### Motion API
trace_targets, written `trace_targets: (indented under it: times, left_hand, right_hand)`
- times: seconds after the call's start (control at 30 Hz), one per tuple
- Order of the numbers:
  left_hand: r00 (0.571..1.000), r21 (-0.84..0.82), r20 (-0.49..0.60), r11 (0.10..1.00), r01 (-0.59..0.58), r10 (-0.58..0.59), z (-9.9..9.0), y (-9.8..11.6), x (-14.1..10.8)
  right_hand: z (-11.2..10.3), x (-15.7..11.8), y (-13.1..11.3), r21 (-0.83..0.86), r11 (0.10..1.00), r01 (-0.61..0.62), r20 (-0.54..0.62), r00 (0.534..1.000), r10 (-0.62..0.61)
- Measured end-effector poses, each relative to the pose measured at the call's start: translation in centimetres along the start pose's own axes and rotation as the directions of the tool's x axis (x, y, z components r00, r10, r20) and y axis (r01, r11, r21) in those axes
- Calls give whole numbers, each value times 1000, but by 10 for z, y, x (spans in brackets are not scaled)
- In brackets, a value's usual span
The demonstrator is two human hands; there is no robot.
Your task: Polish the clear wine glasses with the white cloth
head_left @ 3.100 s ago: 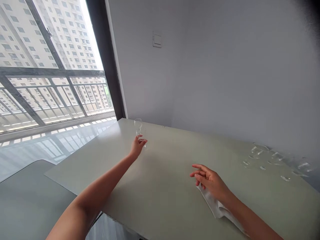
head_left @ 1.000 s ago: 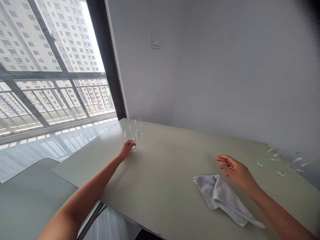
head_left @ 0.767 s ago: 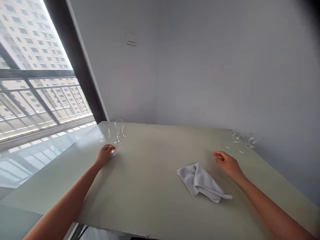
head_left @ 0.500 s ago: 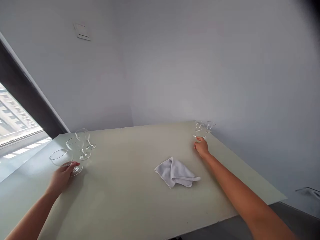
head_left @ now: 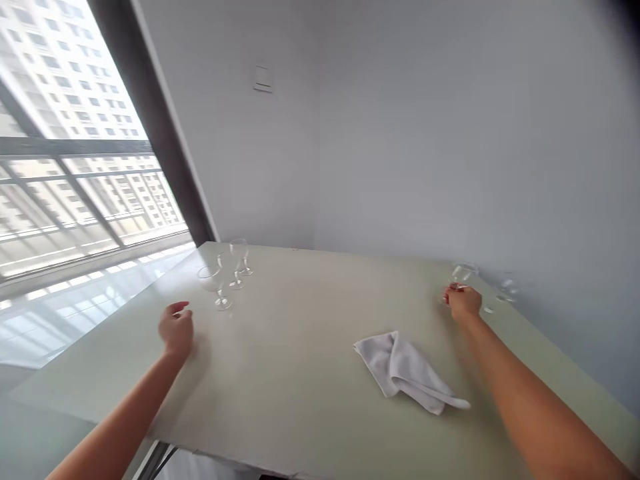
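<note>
My right hand (head_left: 465, 301) is closed around the lower part of a clear wine glass (head_left: 463, 272) near the far right corner; the fingers hide its stem. A second glass (head_left: 508, 288) stands blurred beside it. At the left, my left hand (head_left: 176, 328) is above the table with nothing in it, thumb and forefinger apart. The nearest glass (head_left: 210, 277) stands upright just beyond that hand. Behind it are a further wine glass (head_left: 239, 253) and another glass (head_left: 245, 269), partly overlapping. A crumpled grey cloth (head_left: 407, 371) lies between my arms, touched by neither hand.
The pale table (head_left: 295, 347) has its near edge toward me. Grey walls (head_left: 415, 133) meet behind it, with a switch plate (head_left: 263, 79) on the left one. A large window (head_left: 75, 133) and a sunlit sill are at the left.
The view has swung left, so things appear further right. My left hand has let go of the nearest wine glass and drawn back. My right hand has closed on a glass.
</note>
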State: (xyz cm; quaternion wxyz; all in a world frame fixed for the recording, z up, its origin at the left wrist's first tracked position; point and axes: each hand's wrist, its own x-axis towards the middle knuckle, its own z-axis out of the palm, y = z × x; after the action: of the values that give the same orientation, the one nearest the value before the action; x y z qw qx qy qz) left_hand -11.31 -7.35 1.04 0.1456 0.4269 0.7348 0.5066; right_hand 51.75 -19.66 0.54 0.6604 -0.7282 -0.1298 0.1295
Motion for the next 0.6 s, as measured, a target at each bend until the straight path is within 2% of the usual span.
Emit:
trace_targets:
  times: [0.07, 0.1, 0.17, 0.2, 0.23, 0.3, 0.37, 0.43, 0.5, 0.53, 0.6]
  left_hand:
    - [998, -49, 56, 999, -20, 22, 3, 6, -24]
    - [984, -135, 172, 990, -32, 55, 7, 13, -40]
    - [909, -281, 388, 959, -38, 149, 16, 34, -75]
    - [846, -315, 498, 949, -31, 192, 20, 47, -94]
    - [782, -335, 581, 942, -22, 225, 23, 59, -113]
    - [645, -396, 689, 917, -45, 329, 25, 82, -148]
    - [561, -472, 716, 880, -51, 416, 23, 99, -177]
    - [515, -529, 741, 847, 51, 431, 20, 108, -196]
    - [482, -543, 779, 816, 197, 402, 18, 108, -204]
    - [479, -536, 790, 810, 237, 383, 18, 105, -203]
    - [533, -510, 778, 829, 229, 332, 17, 95, -190]
  right_hand:
    - [17, -29, -8, 19, 999, 34, 110, 993, -36]
    - [26, -50, -14, 38, 998, 52, 187, 981, -58]
    - [45, -103, -29, 91, 992, 84, 395, 912, -113]
    - [52, -134, -37, 117, 989, 95, 491, 860, -141]
    - [59, -165, -44, 147, 984, 103, 626, 760, -174]
    - [68, -225, -56, 145, 984, 107, 795, 580, -180]
    - [73, -272, -62, 135, 984, 119, 888, 426, -173]
    - [76, -302, -61, 127, 979, 161, 924, 339, -176]
    - [78, -317, -59, 115, 969, 217, 938, 297, -178]
    - [78, -319, -58, 107, 964, 243, 947, 272, -174]
    - [75, -317, -60, 95, 952, 289, 961, 221, -163]
